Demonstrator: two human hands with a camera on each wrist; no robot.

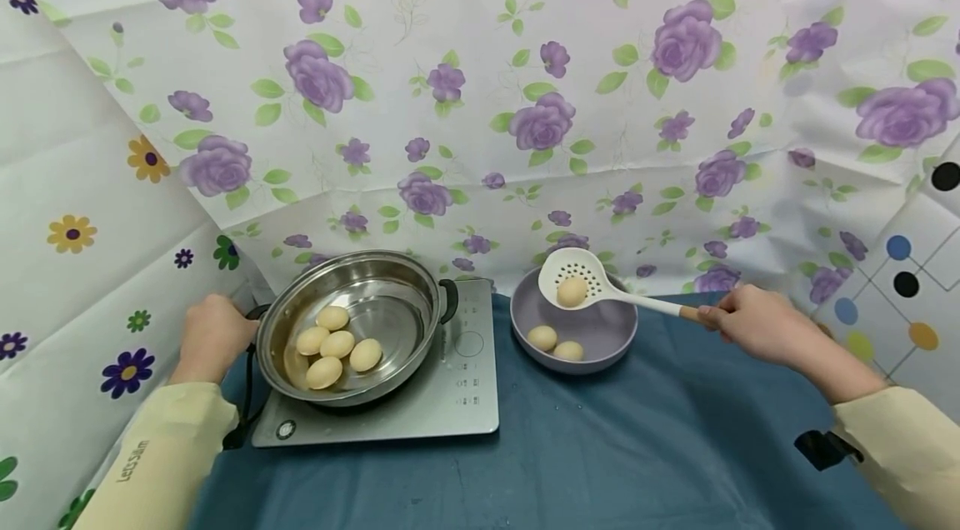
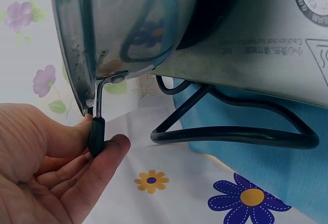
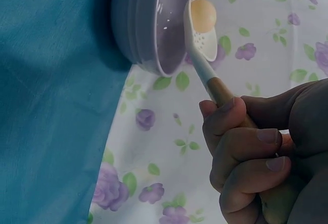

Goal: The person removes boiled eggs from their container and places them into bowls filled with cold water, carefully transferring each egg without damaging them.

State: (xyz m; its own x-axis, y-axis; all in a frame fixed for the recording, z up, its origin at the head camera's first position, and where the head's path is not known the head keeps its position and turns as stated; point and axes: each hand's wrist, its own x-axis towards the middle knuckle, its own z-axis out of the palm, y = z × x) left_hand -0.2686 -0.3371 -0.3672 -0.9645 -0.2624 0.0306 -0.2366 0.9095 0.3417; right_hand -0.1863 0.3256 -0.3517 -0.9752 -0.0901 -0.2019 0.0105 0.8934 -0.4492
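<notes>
Cream sleeves [image 1: 161, 451] are reaching in from both lower corners. The left hand [image 1: 213, 334] is pinching the black handle [image 2: 96, 138] of a steel pan [image 1: 397, 317] between thumb and fingers; the pan is sitting on a flat cooker [image 1: 474, 384] and holding 5 eggs [image 1: 337, 344]. The right hand [image 1: 757, 326] is clamping its curled fingers round the wooden handle [image 3: 218, 90] of a white slotted spoon [image 1: 651, 302], which is carrying 1 egg [image 1: 572, 292] over a purple bowl [image 1: 600, 328]. Inside that bowl, 2 more eggs [image 1: 542, 337] are lying side by side. Cooker and bowl are resting on a blue-covered worktop [image 1: 600, 455], while a floral sheet [image 1: 480, 130] is hanging behind.
</notes>
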